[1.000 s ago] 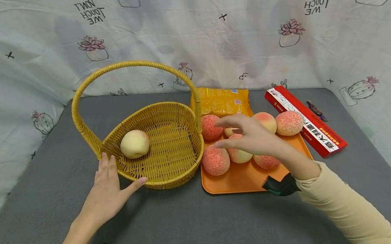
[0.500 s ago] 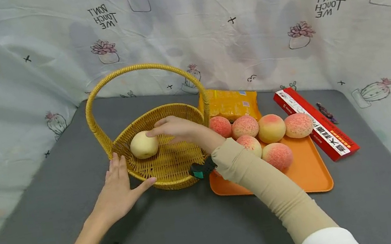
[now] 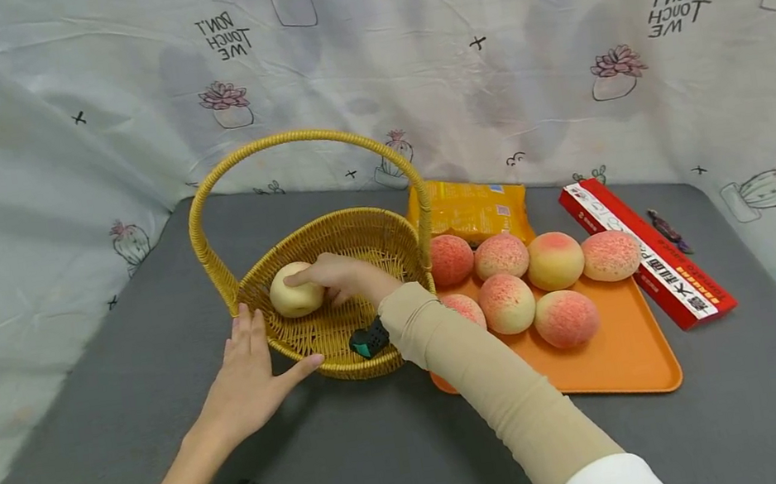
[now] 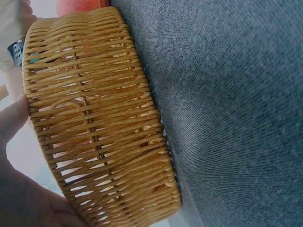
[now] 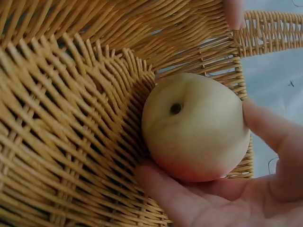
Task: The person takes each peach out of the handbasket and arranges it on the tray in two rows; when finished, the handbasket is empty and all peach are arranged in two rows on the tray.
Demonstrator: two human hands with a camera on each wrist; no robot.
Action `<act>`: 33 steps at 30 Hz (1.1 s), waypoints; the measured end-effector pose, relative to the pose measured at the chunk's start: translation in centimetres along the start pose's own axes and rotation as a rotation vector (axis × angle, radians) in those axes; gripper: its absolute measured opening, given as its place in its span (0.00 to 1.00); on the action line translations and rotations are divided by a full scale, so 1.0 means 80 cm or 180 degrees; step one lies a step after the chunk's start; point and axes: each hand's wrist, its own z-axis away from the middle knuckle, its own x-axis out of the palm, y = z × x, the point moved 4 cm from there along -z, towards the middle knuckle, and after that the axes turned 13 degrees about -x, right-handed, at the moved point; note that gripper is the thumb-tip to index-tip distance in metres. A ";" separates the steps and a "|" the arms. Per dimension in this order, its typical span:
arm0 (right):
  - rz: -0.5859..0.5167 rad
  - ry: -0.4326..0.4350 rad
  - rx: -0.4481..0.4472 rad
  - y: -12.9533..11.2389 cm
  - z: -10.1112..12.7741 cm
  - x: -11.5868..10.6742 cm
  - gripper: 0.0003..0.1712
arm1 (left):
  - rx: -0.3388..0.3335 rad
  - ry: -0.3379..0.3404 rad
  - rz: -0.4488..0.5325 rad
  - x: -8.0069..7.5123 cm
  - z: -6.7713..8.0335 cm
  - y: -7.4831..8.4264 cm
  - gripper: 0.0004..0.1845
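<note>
Both hands work: right hand (image 3: 336,277) cups pale peach (image 3: 295,290), left hand (image 3: 252,382) flat against basket (image 3: 357,234).

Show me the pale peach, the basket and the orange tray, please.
pale peach (image 5: 194,125): right wrist view, its front.
basket (image 3: 355,220): head view, far rim.
orange tray (image 3: 617,362): head view, bare floor.

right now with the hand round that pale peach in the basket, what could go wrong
The right hand cups the pale peach against the wicker basket wall; a hard squeeze might bruise it. Only the left hand steadies the rim, so the basket may tip or slide. The right sleeve crosses the orange tray corner and could nudge the peach beside it.
</note>
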 end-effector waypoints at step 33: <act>-0.1248 0.0919 -0.1642 -0.035 0.151 -0.059 0.34 | 0.0000 -0.0008 -0.0054 0.002 -0.003 0.000 0.63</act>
